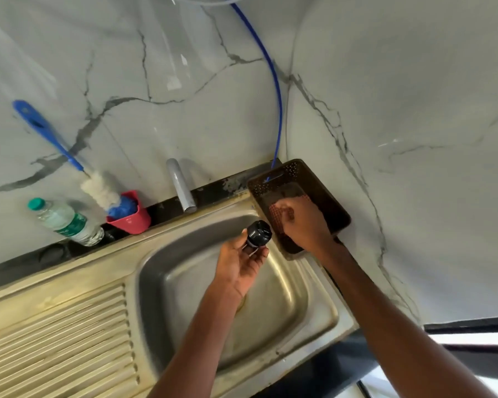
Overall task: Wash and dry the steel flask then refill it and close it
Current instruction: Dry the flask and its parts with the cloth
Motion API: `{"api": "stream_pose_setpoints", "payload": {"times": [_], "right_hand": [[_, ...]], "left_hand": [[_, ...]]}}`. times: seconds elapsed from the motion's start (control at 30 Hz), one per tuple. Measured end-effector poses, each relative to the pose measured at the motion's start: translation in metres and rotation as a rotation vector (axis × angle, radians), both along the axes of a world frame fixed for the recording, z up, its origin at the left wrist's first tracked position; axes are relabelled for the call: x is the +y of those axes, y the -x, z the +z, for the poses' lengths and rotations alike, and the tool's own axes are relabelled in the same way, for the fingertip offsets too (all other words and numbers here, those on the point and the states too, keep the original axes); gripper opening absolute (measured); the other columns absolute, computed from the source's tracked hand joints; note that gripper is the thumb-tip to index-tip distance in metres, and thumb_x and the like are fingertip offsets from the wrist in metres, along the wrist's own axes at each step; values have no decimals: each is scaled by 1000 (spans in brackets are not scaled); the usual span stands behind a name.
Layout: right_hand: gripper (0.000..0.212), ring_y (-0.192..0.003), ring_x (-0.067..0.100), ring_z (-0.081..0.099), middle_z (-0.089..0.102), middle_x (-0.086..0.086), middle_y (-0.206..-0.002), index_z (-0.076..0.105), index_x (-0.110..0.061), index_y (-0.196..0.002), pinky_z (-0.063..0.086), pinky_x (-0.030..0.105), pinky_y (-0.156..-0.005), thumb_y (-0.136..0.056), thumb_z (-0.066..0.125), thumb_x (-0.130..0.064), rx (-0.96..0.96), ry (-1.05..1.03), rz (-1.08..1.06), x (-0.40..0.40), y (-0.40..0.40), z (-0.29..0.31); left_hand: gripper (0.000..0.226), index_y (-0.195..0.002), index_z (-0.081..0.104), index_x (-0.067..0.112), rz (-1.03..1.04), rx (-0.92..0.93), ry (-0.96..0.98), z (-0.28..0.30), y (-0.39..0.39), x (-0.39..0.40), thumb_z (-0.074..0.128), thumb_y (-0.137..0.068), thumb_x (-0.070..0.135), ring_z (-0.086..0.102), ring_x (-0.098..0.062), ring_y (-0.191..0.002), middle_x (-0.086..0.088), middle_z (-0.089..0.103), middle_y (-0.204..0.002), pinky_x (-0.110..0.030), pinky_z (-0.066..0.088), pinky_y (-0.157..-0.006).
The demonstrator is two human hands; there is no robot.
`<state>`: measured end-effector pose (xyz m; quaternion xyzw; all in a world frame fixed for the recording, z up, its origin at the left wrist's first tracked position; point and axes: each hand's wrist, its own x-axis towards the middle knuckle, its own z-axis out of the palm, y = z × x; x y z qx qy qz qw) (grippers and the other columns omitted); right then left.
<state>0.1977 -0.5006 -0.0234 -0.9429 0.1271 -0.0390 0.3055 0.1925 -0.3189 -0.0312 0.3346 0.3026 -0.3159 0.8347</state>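
Observation:
My left hand (239,261) holds a black flask cap (258,234) over the steel sink basin (184,282), fingers curled round its lower part. My right hand (302,222) reaches into a dark brown perforated basket (328,202) at the sink's right rim and grips a red checked cloth (279,211) lying inside it. The steel flask's body is not in view.
A chrome tap (181,186) stands behind the basin. At the back left are a red cup (134,216) with a blue-handled bottle brush (98,188), and a plastic water bottle (66,222). A ribbed drainboard (55,340) lies left. A blue hose (276,96) runs down the wall.

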Motion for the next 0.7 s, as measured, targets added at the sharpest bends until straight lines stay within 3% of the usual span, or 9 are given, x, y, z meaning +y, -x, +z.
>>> {"api": "stream_pose_setpoints", "payload": {"times": [0.07,0.13,0.23,0.33,0.4,0.5,0.6,0.7], "right_hand": [[36,-112,5,65,70,-11,-122,68,-28,-130,52,26,-97,-95,70,-38,-50,-317,63,30,19,16],[52,-113,0,64,68,-15,-123,65,-32,-133,53,24,-97,-86,77,-50,25,-439,184,60,37,21],[54,-107,0,67,71,-16,-113,68,-29,-127,55,32,-99,-78,85,-43,16,-419,223,95,53,16],[52,-99,1,67,71,-18,-108,67,-30,-126,57,30,-94,-80,86,-44,-22,-329,215,130,61,23],[54,-102,5,66,71,-13,-112,63,-29,-129,56,26,-89,-83,81,-52,-190,-194,190,151,68,27],[55,-105,14,63,66,-1,-118,58,-18,-132,52,27,-86,-91,70,-53,-392,-159,207,187,79,17],[47,-102,21,65,68,1,-111,60,-20,-126,51,35,-84,-90,73,-47,-219,-158,148,216,88,-4],[50,-107,21,60,64,4,-118,56,-14,-134,45,34,-88,-93,73,-40,-273,-137,185,237,96,-20]], "left_hand": [[23,-117,68,-4,34,-4,70,2,9,13,59,-103,12,64,-28,-91,-21,71,-104,-38,55,-84],[21,-111,69,-3,65,-10,114,3,20,30,57,-104,12,66,-25,-86,-18,72,-99,-35,54,-85],[20,-104,71,0,60,-39,78,3,32,62,57,-106,15,66,-18,-69,-12,71,-81,-33,51,-83],[29,-105,72,9,-38,-207,-185,-4,44,105,64,-100,37,59,-19,-75,-5,65,-80,-36,50,-83],[37,-106,73,13,-51,-273,-325,-11,50,137,63,-97,48,59,-20,-77,-4,64,-83,-36,48,-81],[31,-113,72,11,50,-284,-478,-22,62,186,59,-104,38,65,-21,-81,-7,70,-89,-35,50,-76],[13,-102,72,12,114,-346,-659,-33,76,225,60,-103,19,60,-20,-74,-7,68,-84,-30,44,-65],[13,-98,71,15,162,-385,-764,-45,90,256,59,-103,13,62,-18,-72,-3,70,-80,-30,42,-65]]}}
